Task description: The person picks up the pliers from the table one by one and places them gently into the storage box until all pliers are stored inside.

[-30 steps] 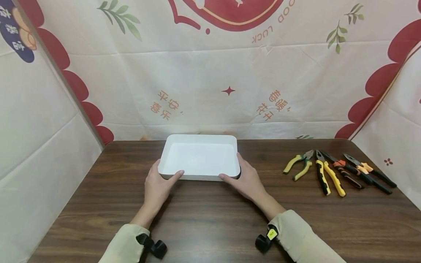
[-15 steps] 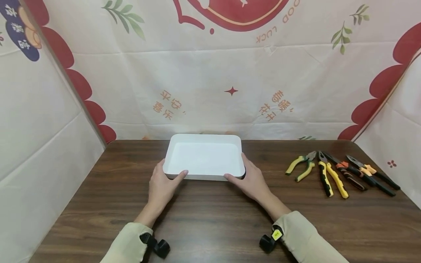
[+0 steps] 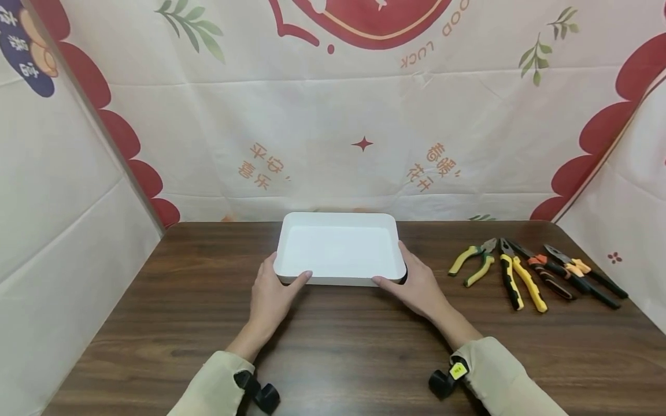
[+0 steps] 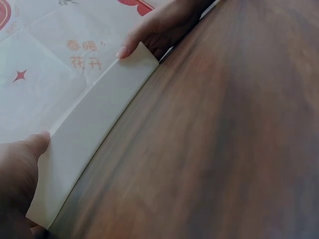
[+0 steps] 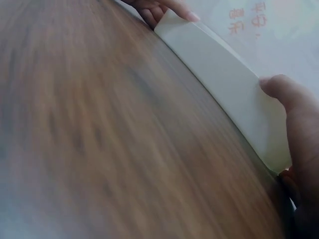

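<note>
A white rectangular tray [image 3: 340, 248] with rounded corners lies near the back edge of the wooden table, nothing inside it. My left hand [image 3: 272, 297] grips its near left corner, thumb along the front rim and the other fingers round the side. At the near right corner my right hand [image 3: 418, 286] holds it the same way. Both wrist views show the tray's front wall [image 4: 94, 119] low over the wood, a thumb at each end of its upper edge; the fingers underneath are mostly hidden.
Several pliers lie at the table's right: a small green-handled pair [image 3: 476, 263], a yellow-and-black pair [image 3: 520, 277], and overlapping orange-and-black ones [image 3: 551, 271]. A printed white cloth [image 3: 333, 110] hangs right behind the table's back edge and along both sides.
Both hands have moved the tray to the right along the back of the table, keeping their grip on its corners. The pliers have stayed put; the head view swayed slightly.
</note>
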Demonstrator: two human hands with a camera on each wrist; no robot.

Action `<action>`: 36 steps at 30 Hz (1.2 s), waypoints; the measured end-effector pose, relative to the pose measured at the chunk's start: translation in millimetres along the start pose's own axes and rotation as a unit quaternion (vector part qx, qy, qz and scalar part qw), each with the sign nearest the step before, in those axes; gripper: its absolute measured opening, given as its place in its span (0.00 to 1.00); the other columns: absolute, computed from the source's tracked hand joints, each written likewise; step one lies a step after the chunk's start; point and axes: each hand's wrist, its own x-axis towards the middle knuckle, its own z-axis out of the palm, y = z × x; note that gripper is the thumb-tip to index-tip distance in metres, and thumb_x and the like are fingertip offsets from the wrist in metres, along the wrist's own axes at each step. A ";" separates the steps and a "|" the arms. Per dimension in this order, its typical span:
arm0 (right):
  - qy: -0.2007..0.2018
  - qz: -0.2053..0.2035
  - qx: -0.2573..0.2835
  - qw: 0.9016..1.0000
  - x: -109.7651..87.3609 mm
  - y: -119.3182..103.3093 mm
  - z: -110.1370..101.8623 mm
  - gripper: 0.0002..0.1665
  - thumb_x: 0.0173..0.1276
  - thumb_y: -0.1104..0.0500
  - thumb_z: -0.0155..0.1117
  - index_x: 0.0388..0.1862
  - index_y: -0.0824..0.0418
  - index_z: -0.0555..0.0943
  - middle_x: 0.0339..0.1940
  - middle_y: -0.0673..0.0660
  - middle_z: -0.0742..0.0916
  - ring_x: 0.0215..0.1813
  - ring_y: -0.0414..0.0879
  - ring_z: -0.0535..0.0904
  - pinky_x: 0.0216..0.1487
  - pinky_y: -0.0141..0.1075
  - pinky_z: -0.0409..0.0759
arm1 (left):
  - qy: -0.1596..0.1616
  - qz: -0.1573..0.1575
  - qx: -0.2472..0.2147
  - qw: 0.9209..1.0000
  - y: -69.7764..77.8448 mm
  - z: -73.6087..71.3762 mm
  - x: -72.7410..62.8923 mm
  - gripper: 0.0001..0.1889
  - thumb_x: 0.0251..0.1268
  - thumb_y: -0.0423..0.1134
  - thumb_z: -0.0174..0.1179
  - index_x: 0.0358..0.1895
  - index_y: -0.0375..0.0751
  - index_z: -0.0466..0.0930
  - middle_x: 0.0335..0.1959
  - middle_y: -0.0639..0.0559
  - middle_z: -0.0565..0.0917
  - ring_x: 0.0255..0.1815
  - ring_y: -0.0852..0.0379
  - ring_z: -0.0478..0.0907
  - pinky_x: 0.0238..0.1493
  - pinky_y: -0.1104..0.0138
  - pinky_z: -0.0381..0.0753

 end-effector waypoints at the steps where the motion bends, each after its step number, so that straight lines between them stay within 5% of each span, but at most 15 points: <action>1: 0.001 -0.001 -0.002 1.000 -0.4 1.5 -1.5 0.65 0.61 0.33 0.71 0.82 0.66 0.51 0.78 0.71 0.68 0.76 0.67 0.68 0.69 0.62 0.72 | -0.001 0.000 0.001 1.000 1.5 1.6 -0.4 0.51 0.56 0.63 0.71 0.75 0.33 0.61 0.69 0.37 0.72 0.70 0.39 0.73 0.68 0.46 0.74; 24: 0.006 0.048 -0.020 0.999 -5.9 31.8 -27.6 0.69 0.61 0.28 0.67 0.84 0.64 0.46 0.80 0.71 0.63 0.78 0.69 0.62 0.69 0.65 0.69 | -0.025 0.023 -0.013 0.999 28.6 36.1 -8.5 0.50 0.59 0.62 0.69 0.75 0.33 0.60 0.70 0.36 0.71 0.70 0.40 0.73 0.68 0.47 0.75; 36: 0.002 0.055 0.004 0.998 -5.8 28.9 -27.1 0.68 0.61 0.28 0.67 0.84 0.61 0.46 0.81 0.69 0.62 0.79 0.67 0.61 0.70 0.65 0.67 | -0.031 0.021 -0.011 0.999 25.0 32.6 -6.0 0.48 0.58 0.61 0.70 0.74 0.36 0.61 0.68 0.40 0.72 0.68 0.41 0.75 0.65 0.47 0.76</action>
